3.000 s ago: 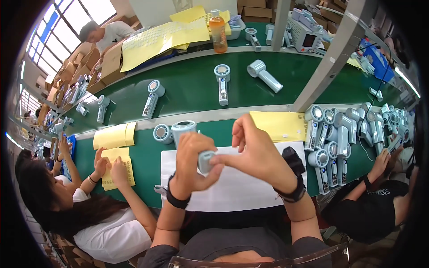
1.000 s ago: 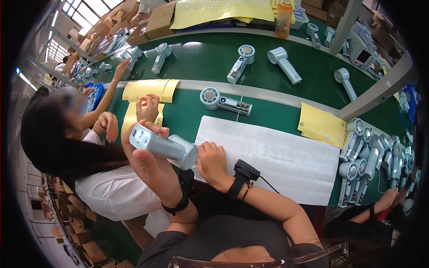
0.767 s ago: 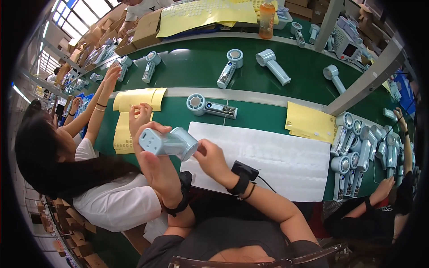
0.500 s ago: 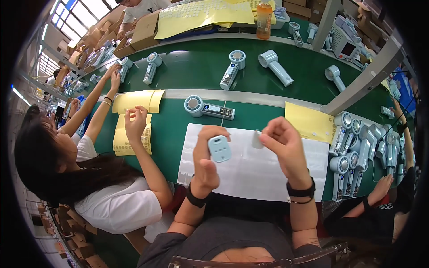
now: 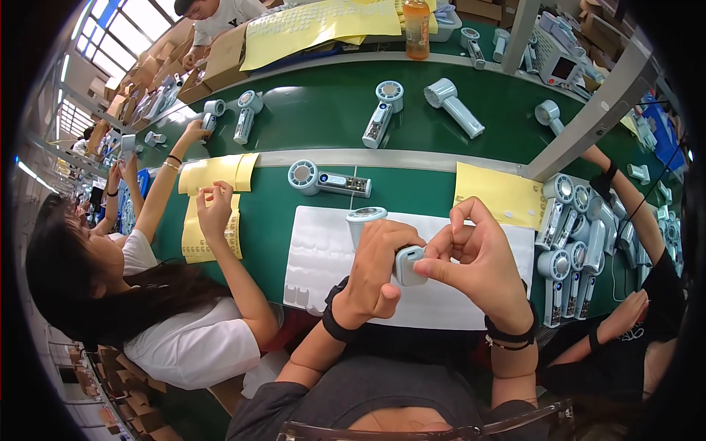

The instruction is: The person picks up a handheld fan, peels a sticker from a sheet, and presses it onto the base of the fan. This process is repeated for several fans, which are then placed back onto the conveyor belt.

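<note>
My left hand (image 5: 375,275) wraps round a light-blue handheld fan (image 5: 365,215). Its round head shows beyond my knuckles, and the base end (image 5: 409,266) of its handle points toward my right hand. With thumb and index finger drawn together, my right hand (image 5: 471,261) is right at that base, the thumb at its edge. Whatever lies in the pinch is hidden. Beneath both hands lies a white sheet (image 5: 316,253) with label outlines on it. Beyond the sheet, another fan (image 5: 323,180) lies on its side with its handle's inner parts exposed.
Many fans (image 5: 566,250) are piled at the right beside a yellow sheet (image 5: 489,195). More fans (image 5: 379,121) lie on the green bench behind the metal rail (image 5: 412,159). A co-worker (image 5: 169,316) sits close on the left; another person's arm (image 5: 632,202) reaches in from the right.
My hands have come together; the fan's base has turned toward my right hand. The small thin grey piece seen in my right fingers earlier is now out of sight.
</note>
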A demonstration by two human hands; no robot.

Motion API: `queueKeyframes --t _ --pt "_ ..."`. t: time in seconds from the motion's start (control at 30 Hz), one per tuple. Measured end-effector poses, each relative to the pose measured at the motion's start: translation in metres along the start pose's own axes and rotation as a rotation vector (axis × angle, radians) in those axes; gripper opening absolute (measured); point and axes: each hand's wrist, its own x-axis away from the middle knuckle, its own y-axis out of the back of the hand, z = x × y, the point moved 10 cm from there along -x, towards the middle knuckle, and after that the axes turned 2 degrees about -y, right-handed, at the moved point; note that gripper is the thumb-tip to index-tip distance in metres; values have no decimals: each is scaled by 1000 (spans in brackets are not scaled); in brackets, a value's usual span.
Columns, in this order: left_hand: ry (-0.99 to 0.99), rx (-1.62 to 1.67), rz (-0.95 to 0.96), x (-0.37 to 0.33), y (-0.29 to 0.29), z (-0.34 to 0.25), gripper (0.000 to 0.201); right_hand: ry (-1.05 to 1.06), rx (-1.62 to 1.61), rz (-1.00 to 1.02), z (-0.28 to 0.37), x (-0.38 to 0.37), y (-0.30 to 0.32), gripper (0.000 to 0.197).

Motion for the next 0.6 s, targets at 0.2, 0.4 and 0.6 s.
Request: queueKeyframes --t 0.2,0.4,0.6 --pt "-12 -23 34 -3 -3 -2 69 -3 65 -9 2 1 2 50" --pt "-31 -65 34 -3 -4 -5 69 -8 116 -7 2 1 2 49" --pt "-27 -62 29 -4 -3 -7 69 -24 75 17 -1 -1 2 48"
